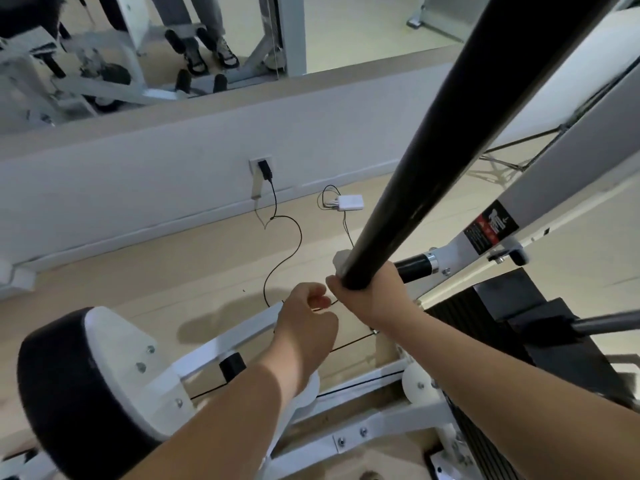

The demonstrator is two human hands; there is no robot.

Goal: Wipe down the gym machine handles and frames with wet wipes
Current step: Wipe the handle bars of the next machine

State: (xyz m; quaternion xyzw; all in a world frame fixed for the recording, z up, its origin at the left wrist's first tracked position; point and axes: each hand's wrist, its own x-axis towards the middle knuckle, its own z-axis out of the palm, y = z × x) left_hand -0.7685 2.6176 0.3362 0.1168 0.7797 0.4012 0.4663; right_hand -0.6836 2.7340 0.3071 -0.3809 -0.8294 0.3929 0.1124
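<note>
The lower end of a long black handle bar (pixel 460 140) was gripped by the right hand (pixel 370 289), the fingers curled round it with a white wet wipe (pixel 341 259) pressed between palm and bar; only a corner of the wipe was visible above the knuckles. The left hand (pixel 306 317) was held just beside the right, fingers loosely curled, nothing seen in it. The bar rose diagonally toward the upper right, alongside the white machine frame (pixel 540 188) bearing a warning label (pixel 490 225). A black padded seat (pixel 59 386) was seen at lower left, and a black weight stack (pixel 485 327) at right. On the floor, a black cable (pixel 287 251) ran from a wall socket (pixel 261 166).
</note>
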